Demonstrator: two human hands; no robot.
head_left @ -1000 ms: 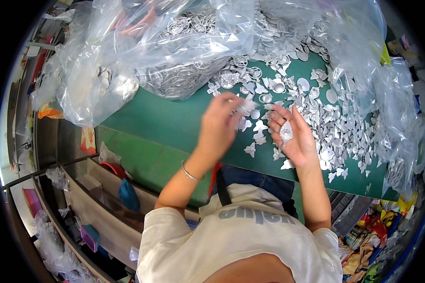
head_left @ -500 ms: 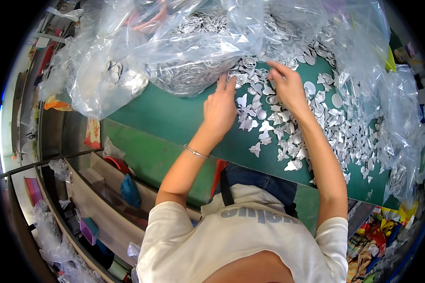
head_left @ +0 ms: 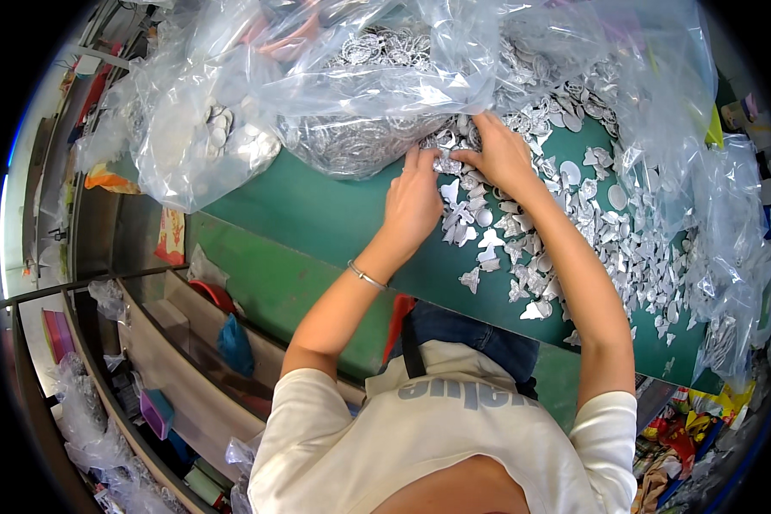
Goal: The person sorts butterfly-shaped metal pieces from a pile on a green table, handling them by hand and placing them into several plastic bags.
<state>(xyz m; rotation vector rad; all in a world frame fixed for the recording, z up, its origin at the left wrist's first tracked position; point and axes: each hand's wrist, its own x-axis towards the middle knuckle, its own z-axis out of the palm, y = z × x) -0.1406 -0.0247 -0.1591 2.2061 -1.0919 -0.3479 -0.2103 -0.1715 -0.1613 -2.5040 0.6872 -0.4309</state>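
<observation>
Small silver-grey metal charms lie in a loose heap on the green tabletop. At the heap's far left end my left hand has its fingertips bent together on the pieces; whatever they pinch is too small to make out. My right hand reaches in beside it, thumb and fingers spread apart over the same pieces. Its thumb points toward my left fingertips, close to them. Just beyond both hands bulges a clear plastic bag full of silver ring-like pieces.
Another clear bag, with flat oval pieces, lies at the left. Plastic sheeting covers the table's far right. Below the left edge stands a grey drawer with a blue bundle. Colourful wrappers pile up at lower right.
My hands have come closer together at the heap's far left end. My right thumb has swung out toward my left fingers. The view has shifted slightly.
</observation>
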